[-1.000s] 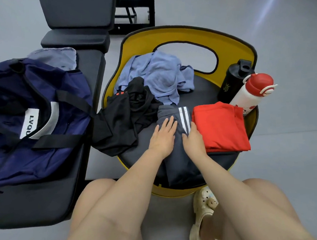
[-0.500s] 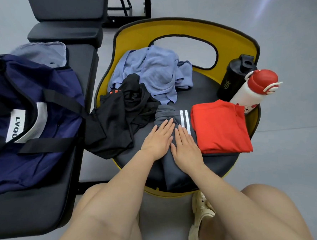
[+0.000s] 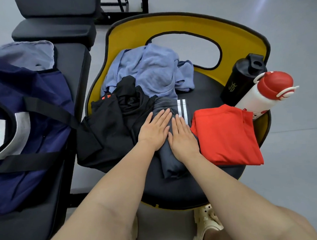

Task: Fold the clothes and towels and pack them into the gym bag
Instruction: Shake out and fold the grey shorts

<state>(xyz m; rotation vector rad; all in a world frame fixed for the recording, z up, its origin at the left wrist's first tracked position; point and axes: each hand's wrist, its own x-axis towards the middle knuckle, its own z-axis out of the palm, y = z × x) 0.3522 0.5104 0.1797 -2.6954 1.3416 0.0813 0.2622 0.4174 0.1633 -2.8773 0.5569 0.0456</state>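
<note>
I see a gray floor [image 3: 288, 37] around a yellow-backed chair [image 3: 242, 40] whose dark seat is crowded, with bare room only at its near rim. The navy gym bag [image 3: 33, 127] on the bench [image 3: 72, 65] at 9 o'clock is cut off by the frame edge. The gray striped garment [image 3: 172, 159] lies mid-seat, long axis 6 to 12, partly hidden. My left hand [image 3: 153, 129] and right hand [image 3: 183, 137] press it flat, fingers straight. Red shirt [image 3: 227, 136] at 3 o'clock, black clothes [image 3: 106, 134] at 9, blue towel [image 3: 150, 68] at 12.
</note>
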